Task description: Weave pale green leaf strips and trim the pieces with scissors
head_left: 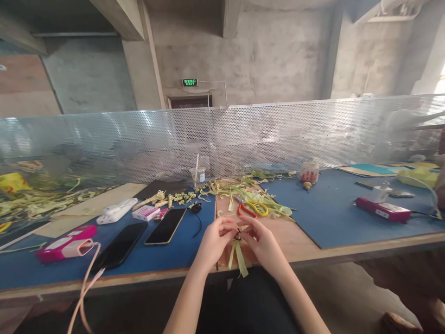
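Note:
My left hand (218, 239) and my right hand (257, 237) meet at the front edge of the table, fingertips almost touching. Both pinch a small bundle of pale green leaf strips (238, 260), whose flat ends hang down below the fingers. A thin dark piece, perhaps thread or wire, shows at the top of the bundle; the fingers hide most of it. Just beyond my hands lie scissors (253, 209) with one red and one yellow handle. Behind these, loose leaf strips (239, 189) are heaped on a brown board (299, 234).
Left of my hands are two phones (167, 226), a small box (146, 213), a white power strip (116, 211) and a pink one (66, 243) with a cable. A plastic cup (198, 176) and a jar (309, 172) stand before the perforated metal screen (243, 139). Another pink power strip (382, 209) lies right.

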Demonstrator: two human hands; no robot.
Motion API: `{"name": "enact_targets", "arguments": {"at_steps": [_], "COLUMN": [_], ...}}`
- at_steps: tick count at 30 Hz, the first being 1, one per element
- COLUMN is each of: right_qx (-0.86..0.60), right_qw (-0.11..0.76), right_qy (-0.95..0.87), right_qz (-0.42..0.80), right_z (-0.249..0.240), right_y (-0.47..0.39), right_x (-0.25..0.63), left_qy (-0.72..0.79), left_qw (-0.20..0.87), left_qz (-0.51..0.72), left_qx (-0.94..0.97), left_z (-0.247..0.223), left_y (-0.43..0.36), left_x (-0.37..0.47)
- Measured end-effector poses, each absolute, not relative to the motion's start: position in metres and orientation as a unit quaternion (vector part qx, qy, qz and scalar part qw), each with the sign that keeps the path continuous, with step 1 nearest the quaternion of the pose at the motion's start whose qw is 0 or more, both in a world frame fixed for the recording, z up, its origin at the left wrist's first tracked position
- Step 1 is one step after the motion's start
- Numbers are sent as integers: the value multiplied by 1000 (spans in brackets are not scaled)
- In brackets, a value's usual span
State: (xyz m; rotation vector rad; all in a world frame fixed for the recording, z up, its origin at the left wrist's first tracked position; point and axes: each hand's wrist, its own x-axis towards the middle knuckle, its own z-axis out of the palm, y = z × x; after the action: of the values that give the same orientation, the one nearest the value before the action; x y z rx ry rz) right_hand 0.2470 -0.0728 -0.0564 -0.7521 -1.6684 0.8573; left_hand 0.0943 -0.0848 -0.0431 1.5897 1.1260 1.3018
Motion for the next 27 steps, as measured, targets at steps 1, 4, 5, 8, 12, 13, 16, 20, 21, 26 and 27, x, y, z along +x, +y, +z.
{"name": "enact_targets", "arguments": {"at_steps": [1, 4, 5, 8, 12, 13, 16, 20, 21, 26, 27], "right_qx": [-323, -339, -340, -337, -339, -341, -345, -354, -355, -361, -363], "right_qw": [528, 514, 511, 513, 517, 516, 511, 496, 494, 481, 479], "right_qy": [-702, -714, -719, -728, -734, -734, -739, -758, -761, -770, -771], "right_qz": [352, 333, 327, 306, 282, 281, 273, 232, 224, 213, 212], "right_z": [-56, -57, -57, -60, -64, -64, -64, -65, -65, -63, -62], "right_y": [-73, -73, -73, -71, -69, -69, -68, -68, -68, -71, -71], "right_x": [247, 245, 245, 244, 243, 242, 242, 243, 243, 242, 241], "left_qy": [439, 434, 434, 432, 433, 435, 441, 441, 440, 438, 441], "left_qw": [391, 396, 396, 392, 385, 382, 381, 383, 384, 393, 394], "left_qz": [511, 508, 508, 510, 503, 502, 497, 494, 495, 495, 496], "left_qx": [627, 630, 630, 633, 642, 642, 643, 644, 644, 639, 635], "left_z": [-42, -40, -40, -41, -42, -43, -43, -44, -45, -44, -44], "left_y": [-86, -88, -88, -89, -89, -89, -88, -86, -86, -85, -85], "left_x": [95, 96, 96, 97, 98, 98, 97, 97, 97, 97, 97]}}
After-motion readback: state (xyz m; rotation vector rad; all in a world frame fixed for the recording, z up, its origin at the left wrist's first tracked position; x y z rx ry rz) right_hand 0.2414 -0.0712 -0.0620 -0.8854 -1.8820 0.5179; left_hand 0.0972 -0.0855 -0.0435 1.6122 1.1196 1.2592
